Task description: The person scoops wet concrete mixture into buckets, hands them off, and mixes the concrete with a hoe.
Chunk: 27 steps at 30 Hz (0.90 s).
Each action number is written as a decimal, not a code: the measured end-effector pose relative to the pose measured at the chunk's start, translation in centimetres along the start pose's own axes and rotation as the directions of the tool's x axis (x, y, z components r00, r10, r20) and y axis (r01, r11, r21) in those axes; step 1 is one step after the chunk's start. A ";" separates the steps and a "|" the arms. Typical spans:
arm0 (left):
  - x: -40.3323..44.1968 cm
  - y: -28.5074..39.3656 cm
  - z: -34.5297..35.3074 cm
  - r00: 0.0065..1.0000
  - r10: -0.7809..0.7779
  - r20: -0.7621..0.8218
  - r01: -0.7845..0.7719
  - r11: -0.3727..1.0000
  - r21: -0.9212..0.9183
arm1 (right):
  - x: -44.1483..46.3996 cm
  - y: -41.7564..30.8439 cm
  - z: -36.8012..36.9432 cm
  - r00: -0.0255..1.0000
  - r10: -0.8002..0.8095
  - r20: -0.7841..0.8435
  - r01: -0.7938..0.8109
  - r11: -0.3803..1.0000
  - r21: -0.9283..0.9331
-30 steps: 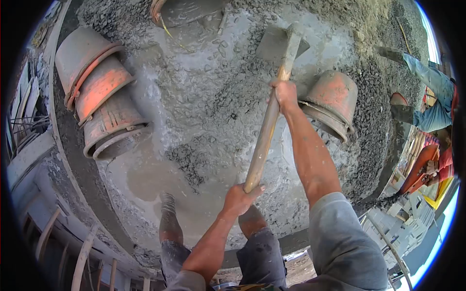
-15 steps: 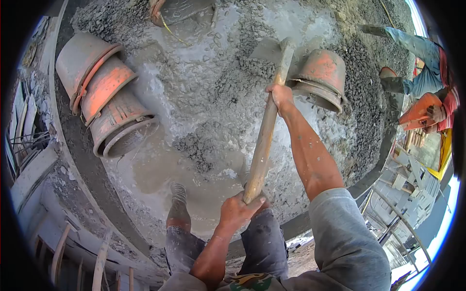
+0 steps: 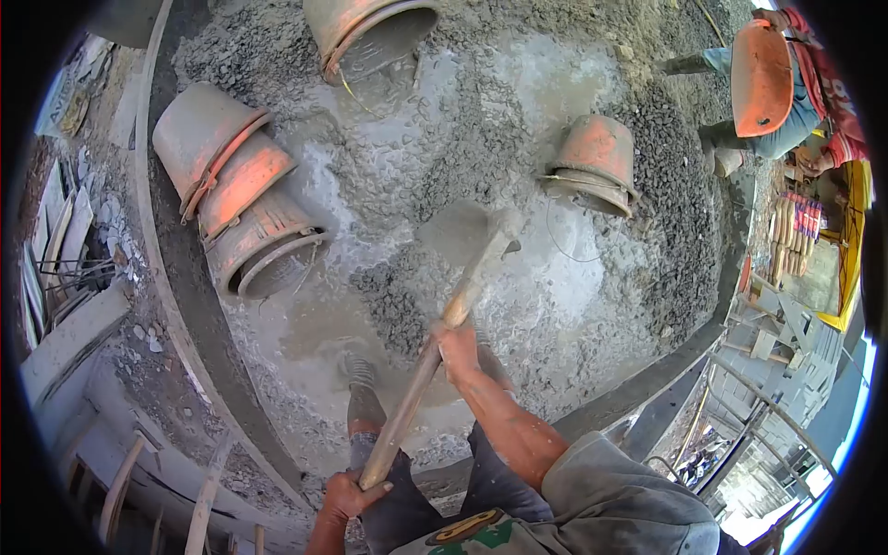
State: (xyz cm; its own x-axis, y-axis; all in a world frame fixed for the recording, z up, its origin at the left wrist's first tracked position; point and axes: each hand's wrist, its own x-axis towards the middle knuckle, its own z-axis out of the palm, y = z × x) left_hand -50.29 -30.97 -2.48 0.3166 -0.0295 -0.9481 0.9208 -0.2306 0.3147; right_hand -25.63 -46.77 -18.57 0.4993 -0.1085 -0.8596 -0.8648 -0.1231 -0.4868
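Note:
A long wooden handle (image 3: 407,412) runs diagonally up from my body to a wide, mud-coated hoe blade (image 3: 458,231). My left hand (image 3: 349,497) is wrapped round the butt end of the handle, low in the view. Farther up the handle, my right hand (image 3: 455,347) is closed round it, slightly blurred. The blade rests at the wet grey mix (image 3: 388,296), near the middle of the trough; its lower edge is hard to make out. My boots stand in the mix below.
Stacked orange buckets (image 3: 245,180) lie at the left, more buckets (image 3: 370,32) at the top and others (image 3: 597,157) at the right. Gravel (image 3: 680,213) lines the right side. A person (image 3: 814,102) holds an orange tub (image 3: 762,79). The trough's rim (image 3: 199,361) curves past my feet.
The hoe blade has come down and left toward me, and both my hands have drawn back with the handle. The person at the right has raised the orange tub.

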 end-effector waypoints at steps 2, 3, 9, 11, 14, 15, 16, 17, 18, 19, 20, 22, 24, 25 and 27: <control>5.5 4.4 1.9 0.984 0.172 0.048 -0.164 0.978 -0.130 | 1.3 -10.2 -0.6 0.945 -0.327 -0.013 0.324 0.940 -0.109; 9.0 8.1 2.7 0.962 0.255 0.096 -0.227 0.945 -0.236 | 2.2 -15.5 -0.9 0.872 -0.489 -0.030 0.487 0.871 -0.069; 27.7 25.4 5.4 0.897 0.442 0.007 -0.352 0.724 -0.594 | 17.2 -32.3 -0.8 0.841 -0.540 -0.019 0.520 0.818 -0.245; 30.4 24.0 9.1 0.959 0.262 0.108 -0.117 0.712 -0.693 | 26.9 -28.2 -1.3 0.906 -0.422 -0.006 0.389 0.841 -0.377; 30.6 21.7 9.6 0.982 0.185 0.033 -0.119 0.746 -0.655 | 35.2 -21.1 -1.1 0.896 -0.444 0.014 0.372 0.733 -0.570; 30.0 22.4 9.6 0.984 0.179 0.023 -0.117 0.733 -0.670 | 33.5 -21.0 -1.9 0.923 -0.384 -0.010 0.320 0.784 -0.532; 29.3 23.7 8.4 0.985 0.169 0.018 -0.118 0.755 -0.645 | 32.8 -22.7 -1.7 0.936 -0.350 -0.021 0.295 0.819 -0.492; 26.8 24.8 7.3 0.990 0.137 0.019 -0.096 0.779 -0.619 | 31.4 -23.2 -1.8 0.956 -0.294 -0.027 0.250 0.857 -0.450; 25.5 25.8 6.5 0.993 0.118 0.005 -0.091 0.788 -0.609 | 30.5 -24.1 -1.5 0.967 -0.254 -0.016 0.224 0.879 -0.422; 25.2 25.6 6.5 0.987 0.152 -0.057 -0.158 0.824 -0.545 | 29.1 -23.7 -1.9 0.985 -0.169 0.013 0.166 0.942 -0.290; 23.8 23.9 7.4 0.981 0.171 -0.090 -0.193 0.863 -0.467 | 29.0 -21.6 -2.7 0.978 -0.208 -0.023 0.188 0.924 -0.334; 20.3 20.8 7.5 0.986 0.161 -0.048 -0.168 0.921 -0.353 | 28.1 -17.2 -4.1 0.957 -0.275 -0.096 0.212 0.882 -0.420; 17.1 18.0 5.8 0.995 0.090 0.043 -0.074 0.954 -0.291 | 21.0 -16.3 -4.2 0.992 -0.108 -0.061 0.092 0.970 -0.224; 14.8 16.6 6.0 0.996 0.085 -0.021 -0.087 0.978 -0.188 | 18.7 -13.8 -4.4 0.994 -0.089 -0.061 0.078 0.985 -0.155; 9.2 11.9 6.5 0.999 -0.028 0.016 0.027 0.998 0.049 | 14.3 -5.7 -5.3 0.997 0.041 -0.061 -0.050 0.988 -0.146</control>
State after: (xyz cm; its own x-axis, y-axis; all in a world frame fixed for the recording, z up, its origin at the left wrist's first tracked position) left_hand -37.86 -40.35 -7.78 0.2874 -0.0384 -0.9570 0.9167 -0.2787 0.2864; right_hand -13.26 -52.85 -27.20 0.4656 -0.1731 -0.8679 -0.8716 -0.2598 -0.4158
